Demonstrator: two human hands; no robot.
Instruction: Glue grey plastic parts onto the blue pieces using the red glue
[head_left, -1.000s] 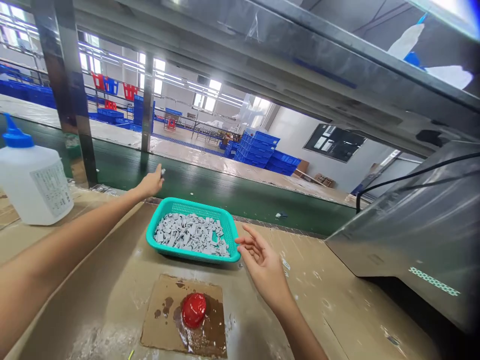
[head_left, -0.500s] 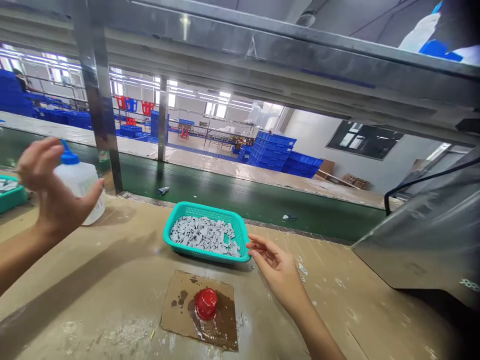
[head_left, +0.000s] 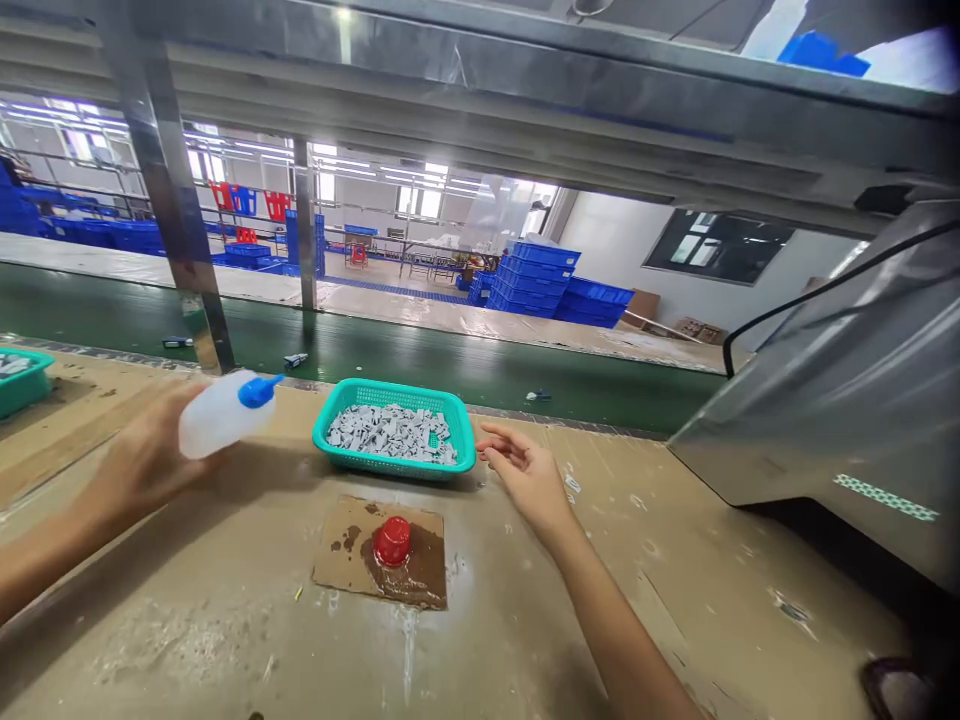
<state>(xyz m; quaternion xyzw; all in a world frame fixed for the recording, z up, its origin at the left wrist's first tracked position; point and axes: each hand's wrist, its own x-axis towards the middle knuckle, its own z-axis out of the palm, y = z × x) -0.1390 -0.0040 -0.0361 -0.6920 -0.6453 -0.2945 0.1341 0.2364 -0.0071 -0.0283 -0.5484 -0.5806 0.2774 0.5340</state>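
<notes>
My left hand (head_left: 154,440) is closed around a white squeeze bottle (head_left: 217,415) with a blue nozzle cap (head_left: 259,391). The bottle is lifted and tipped over, its nozzle pointing right. My right hand (head_left: 523,472) hovers by the right end of a teal basket (head_left: 394,466), fingers loosely curved and apart; whether they touch the rim is unclear. Small grey plastic pieces (head_left: 386,432) lie heaped in the basket. In front of it, a small wet red cup-like object (head_left: 391,541) sits on a stained cardboard square (head_left: 337,565).
A green conveyor belt (head_left: 420,368) runs behind the table, with several small parts on it. Another teal basket (head_left: 26,378) stands at far left. A metal post (head_left: 176,210) rises behind the bottle, and a metal housing (head_left: 840,400) borders the right side.
My left hand has taken hold of the bottle, which stood upright at the left, and has tilted it rightward. The whole view has shifted slightly; my right hand stays beside the basket.
</notes>
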